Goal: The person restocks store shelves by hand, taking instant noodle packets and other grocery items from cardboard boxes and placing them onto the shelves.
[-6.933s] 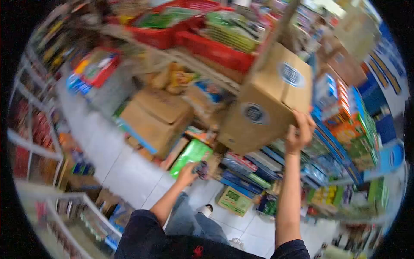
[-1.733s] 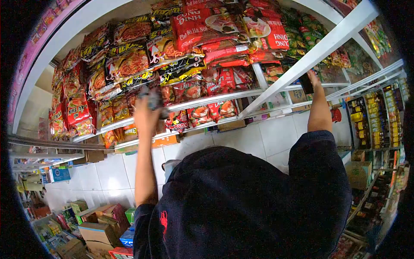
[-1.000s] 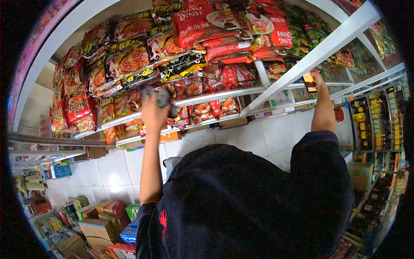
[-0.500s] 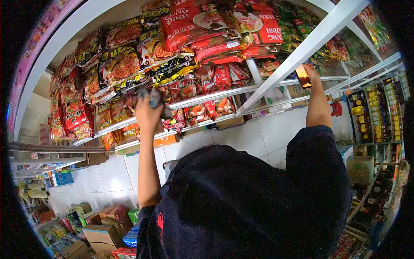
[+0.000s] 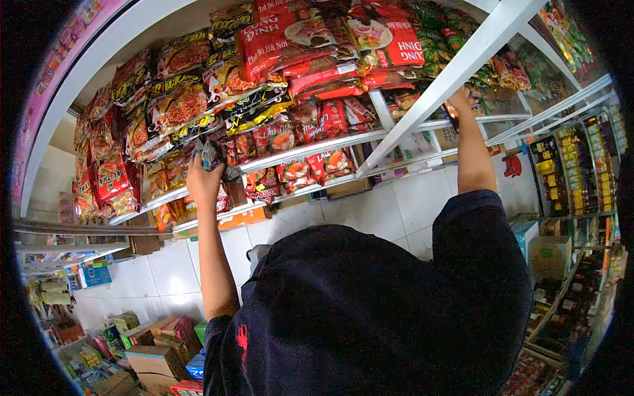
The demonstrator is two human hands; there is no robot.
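My left hand [image 5: 203,179] is closed on a dark, crumpled cloth [image 5: 211,156]. The cloth lies against the white shelf edge [image 5: 290,156], below the black instant noodle packets [image 5: 177,105]. Farther right, my right hand [image 5: 461,103] grips a phone [image 5: 453,112], of which only a sliver shows beside the slanting white frame bar. Red noodle packets [image 5: 285,36] are piled on the shelf between my two hands, and green ones [image 5: 441,49] lie just above the right hand.
A white frame bar [image 5: 456,82] slants across in front of the shelf. Cardboard boxes [image 5: 155,362] stand on the tiled floor [image 5: 370,210] at lower left. Racks of small yellow packs [image 5: 573,171] are on the right. A lower shelf holds more noodle packets [image 5: 294,173].
My left hand has moved left and slightly down along the shelf edge with the cloth. The phone, plainly visible before with a lit screen, is now mostly hidden as my right hand shifted left.
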